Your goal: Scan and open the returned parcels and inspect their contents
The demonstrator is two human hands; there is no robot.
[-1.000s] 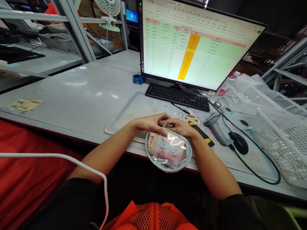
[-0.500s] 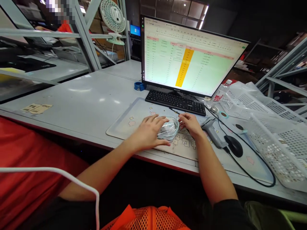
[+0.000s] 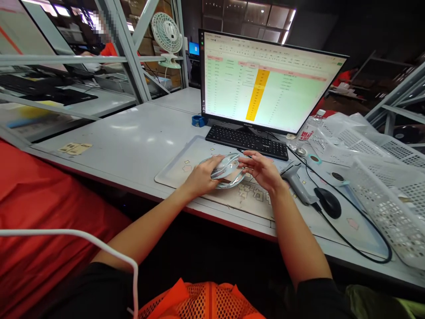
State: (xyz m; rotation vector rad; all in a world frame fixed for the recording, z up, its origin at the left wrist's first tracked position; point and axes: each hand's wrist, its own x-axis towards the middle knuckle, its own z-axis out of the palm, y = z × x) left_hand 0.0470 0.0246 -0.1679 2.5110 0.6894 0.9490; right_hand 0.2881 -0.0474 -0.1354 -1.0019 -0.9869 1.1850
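A round, clear, shiny thing with pale blue looping edges (image 3: 229,168) is tilted a little above the desk mat (image 3: 172,168); its exact kind cannot be made out. My left hand (image 3: 203,176) grips its left side, fingers over the top and thumb lower down. To its right, my right hand (image 3: 260,170) has its fingers apart, with the fingertips at or very near the thing's right edge. A dark, thin stick, perhaps a pen (image 3: 241,151), shows partly behind the right fingers.
Behind the hands are a black keyboard (image 3: 245,141) and a monitor (image 3: 265,84) with a spreadsheet. A grey barcode scanner (image 3: 299,188), black mouse (image 3: 328,203), its cables and white baskets (image 3: 388,208) lie right. A blue tape roll (image 3: 198,121) sits near the monitor.
The round clear thing has turned and tilted up. My left hand has closed onto its left side, and my right fingers have spread. The view has shifted slightly left.
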